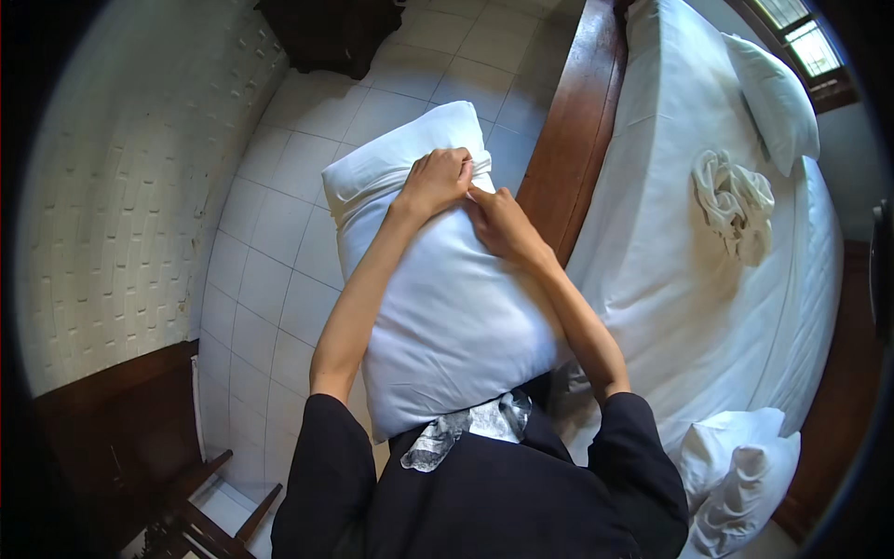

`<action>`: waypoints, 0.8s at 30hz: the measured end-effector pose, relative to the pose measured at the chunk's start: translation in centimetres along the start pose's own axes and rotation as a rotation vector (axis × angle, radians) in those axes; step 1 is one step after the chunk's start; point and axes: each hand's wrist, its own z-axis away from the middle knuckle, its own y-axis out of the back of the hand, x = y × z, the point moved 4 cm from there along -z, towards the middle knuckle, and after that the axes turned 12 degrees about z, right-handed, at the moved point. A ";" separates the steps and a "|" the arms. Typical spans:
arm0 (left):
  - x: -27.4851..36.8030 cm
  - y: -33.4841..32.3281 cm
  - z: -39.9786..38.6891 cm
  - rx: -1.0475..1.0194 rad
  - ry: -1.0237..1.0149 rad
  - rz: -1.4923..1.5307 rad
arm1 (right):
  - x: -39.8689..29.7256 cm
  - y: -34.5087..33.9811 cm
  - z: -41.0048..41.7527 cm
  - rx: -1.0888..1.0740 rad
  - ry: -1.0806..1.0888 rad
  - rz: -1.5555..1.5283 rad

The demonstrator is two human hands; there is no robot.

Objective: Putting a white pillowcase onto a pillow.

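Note:
A plump pillow in a white pillowcase [447,321] stretches out in front of my body, its near end against my waist. Toward its far right corner, my left hand [440,180] is closed on a fold of the case fabric. My right hand [504,222] grips the same edge just below it, the two hands almost touching. Beyond my hands the case is gathered into creases, and its far end [405,143] lies flatter. What my fingertips pinch is partly hidden behind my knuckles.
At right stands a bed with a white sheet [649,230] and wooden side rail [576,154]. It bears crumpled cloth [733,202], a far pillow [775,98] and near pillows [740,475]. Dark furniture [335,31] stands ahead; a wooden chair [223,503] is lower left, on floor tiles [265,279].

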 end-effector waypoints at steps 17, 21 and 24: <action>3.3 11.7 8.0 0.740 -0.175 0.495 | -3.5 9.8 9.2 0.131 -0.097 -0.922; 5.0 13.5 8.9 0.847 -0.202 0.769 | -12.6 16.8 9.7 0.264 0.310 -0.524; 2.2 11.5 8.0 0.800 -0.283 0.825 | -16.2 17.9 11.5 0.281 0.518 -0.086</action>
